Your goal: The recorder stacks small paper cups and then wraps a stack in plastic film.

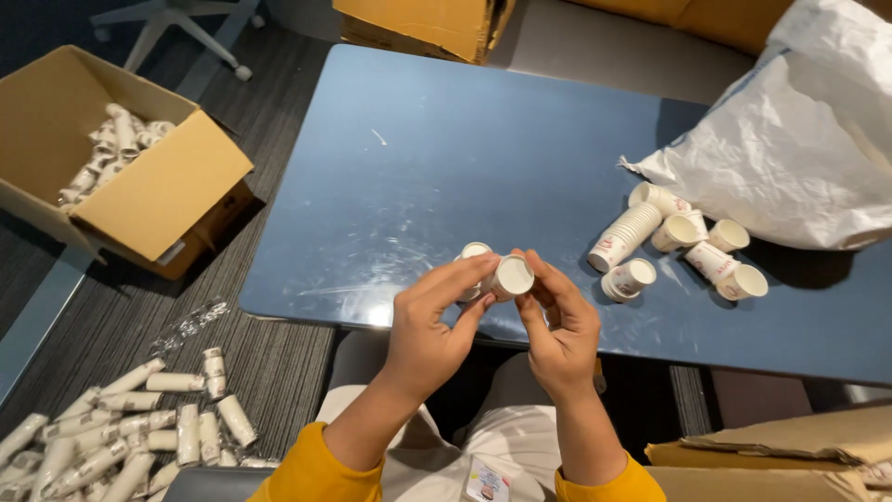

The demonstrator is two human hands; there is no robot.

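Blue table — loose paper cups beside a white sack. Above its near edge, left hand and right hand — fingertips pinched on a small stack of paper cups, rim facing up.

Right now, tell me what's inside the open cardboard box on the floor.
The open cardboard box holds wrapped stacks of white paper cups. Its front flap covers the rest of the inside.
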